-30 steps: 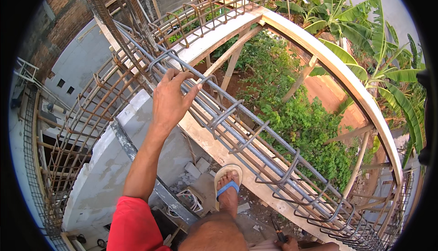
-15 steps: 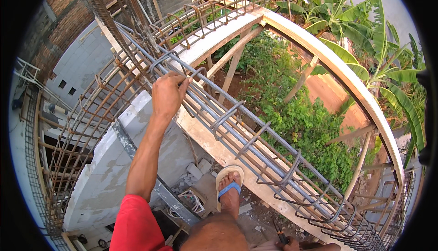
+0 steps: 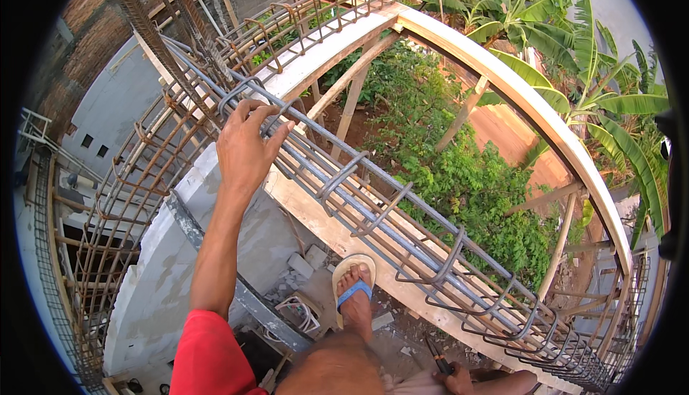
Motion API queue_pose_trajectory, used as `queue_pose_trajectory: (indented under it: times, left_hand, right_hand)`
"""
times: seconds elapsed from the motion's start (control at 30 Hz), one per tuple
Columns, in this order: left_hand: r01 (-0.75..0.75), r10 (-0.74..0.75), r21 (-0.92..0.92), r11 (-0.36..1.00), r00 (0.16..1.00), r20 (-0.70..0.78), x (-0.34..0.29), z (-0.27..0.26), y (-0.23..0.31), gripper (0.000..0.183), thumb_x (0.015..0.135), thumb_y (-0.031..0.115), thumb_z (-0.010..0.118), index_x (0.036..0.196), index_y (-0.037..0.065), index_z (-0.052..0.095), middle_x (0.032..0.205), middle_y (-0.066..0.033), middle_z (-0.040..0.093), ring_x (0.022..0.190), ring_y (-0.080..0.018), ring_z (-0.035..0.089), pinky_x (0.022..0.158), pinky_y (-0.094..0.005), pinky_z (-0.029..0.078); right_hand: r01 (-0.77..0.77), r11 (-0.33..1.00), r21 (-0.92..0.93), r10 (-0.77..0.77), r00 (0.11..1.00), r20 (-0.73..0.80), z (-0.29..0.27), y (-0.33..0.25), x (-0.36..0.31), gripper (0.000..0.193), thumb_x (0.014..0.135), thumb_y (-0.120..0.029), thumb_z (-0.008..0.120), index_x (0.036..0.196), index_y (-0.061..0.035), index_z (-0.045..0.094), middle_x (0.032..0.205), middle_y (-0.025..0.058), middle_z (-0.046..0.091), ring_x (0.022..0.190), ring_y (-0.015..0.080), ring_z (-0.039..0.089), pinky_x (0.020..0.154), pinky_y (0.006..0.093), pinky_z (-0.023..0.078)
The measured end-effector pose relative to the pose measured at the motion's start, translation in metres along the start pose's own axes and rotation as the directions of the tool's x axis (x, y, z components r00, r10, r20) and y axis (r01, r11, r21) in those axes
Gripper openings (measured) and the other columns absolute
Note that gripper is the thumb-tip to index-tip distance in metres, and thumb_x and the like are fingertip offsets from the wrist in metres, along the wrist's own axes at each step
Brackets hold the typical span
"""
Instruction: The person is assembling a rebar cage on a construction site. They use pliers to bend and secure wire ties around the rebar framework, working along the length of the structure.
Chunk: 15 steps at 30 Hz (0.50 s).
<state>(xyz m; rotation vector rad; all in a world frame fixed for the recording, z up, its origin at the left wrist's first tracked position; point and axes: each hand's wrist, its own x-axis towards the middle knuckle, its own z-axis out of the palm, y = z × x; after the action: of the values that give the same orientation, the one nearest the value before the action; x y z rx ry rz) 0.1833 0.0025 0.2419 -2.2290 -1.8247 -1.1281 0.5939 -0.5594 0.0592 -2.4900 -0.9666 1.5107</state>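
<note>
My left hand (image 3: 246,142) is at the upper end of a long steel rebar cage (image 3: 344,180). Its fingers are apart and bent over the top bars, beside a bent stirrup (image 3: 281,114); nothing shows in its grip, and whether the fingertips touch the steel is unclear. At the lower edge, my right hand (image 3: 458,379) is closed around dark-handled pliers (image 3: 436,354), whose jaws are hard to make out. The cage lies along a pale formwork board (image 3: 423,302). My sandalled foot (image 3: 354,287) rests at that board's near edge.
Upright ribbed bars (image 3: 147,36) rise past the cage's upper end. A rusty cage (image 3: 143,158) stands left of a pale block wall (image 3: 161,273). Curved wooden formwork (image 3: 531,101) on props arcs around green shrubs (image 3: 481,201). A metal bar (image 3: 251,298) slants below my left arm.
My left hand has gone from a closed pinch at the stirrup to spread fingers. The whole view has shifted slightly, and more of my right hand and the pliers shows.
</note>
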Motion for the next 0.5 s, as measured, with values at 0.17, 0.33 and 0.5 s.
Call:
queue_pose_trajectory:
  times: [0.17,0.33,0.5]
  left_hand:
    - [-0.200,0.262,-0.219,0.955,0.916,0.306,-0.031,-0.011,0.045,0.031,0.082,0.033,0.085,0.095,0.005,0.080,0.096,-0.0086,0.072,0.090,-0.0289,0.067,0.080,-0.0426,0.055]
    - [-0.160,0.221,-0.187,0.969,0.899,0.378,-0.032,-0.002,0.059,0.025,0.080,0.029,0.084,0.086,0.006,0.080,0.087,-0.0087,0.072,0.089,-0.0304,0.066,0.082,-0.0442,0.054]
    - [-0.115,0.170,-0.176,0.978,0.926,0.338,-0.036,0.008,0.054,0.021,0.081,0.029,0.083,0.085,0.008,0.081,0.087,-0.0094,0.073,0.090,-0.0302,0.067,0.081,-0.0428,0.054]
  right_hand:
    - [-0.074,0.984,-0.162,0.074,0.997,-0.001,-0.008,-0.015,-0.004,0.059,0.081,-0.047,0.081,0.111,0.0009,0.066,0.093,0.0237,0.072,0.083,0.0353,0.071,0.075,0.0445,0.057]
    - [-0.205,0.968,-0.145,0.207,0.978,-0.004,-0.018,-0.043,-0.015,0.076,0.073,-0.058,0.081,0.117,0.0037,0.069,0.107,0.0309,0.072,0.107,0.0450,0.069,0.093,0.0477,0.052]
    - [-0.168,0.977,-0.132,0.170,0.986,0.002,-0.018,-0.048,-0.019,0.076,0.074,-0.059,0.080,0.117,0.0034,0.069,0.107,0.0303,0.072,0.107,0.0456,0.069,0.093,0.0479,0.052]
